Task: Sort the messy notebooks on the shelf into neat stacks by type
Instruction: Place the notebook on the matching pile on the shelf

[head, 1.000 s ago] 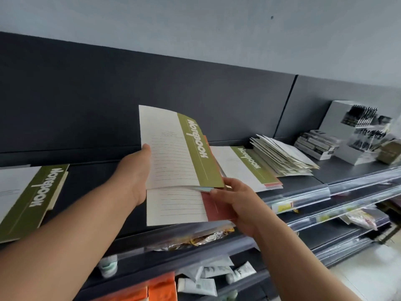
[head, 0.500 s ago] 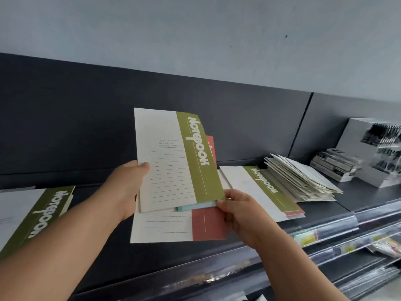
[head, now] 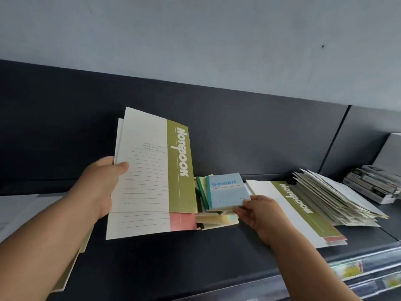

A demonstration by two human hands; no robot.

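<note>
dark shelf (head: 173, 268); left hand (head: 97, 185) grips olive-banded notebooks (head: 152, 170); right hand (head: 258, 211) pinches small blue gambit notebook (head: 227, 192).

Right of held notebooks (head: 149, 170) lie small pads (head: 226, 192), seemingly on the shelf (head: 173, 268).

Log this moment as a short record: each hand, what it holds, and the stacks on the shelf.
left hand: grips green-band notebook, held up; red-band notebook behind it
right hand: pinches blue Gambit notebook at its corner
small stack: under the Gambit notebook, on the shelf
large stack: green-band cover on top, right of right hand
loose pile: fanned, untidy, farther right
</note>
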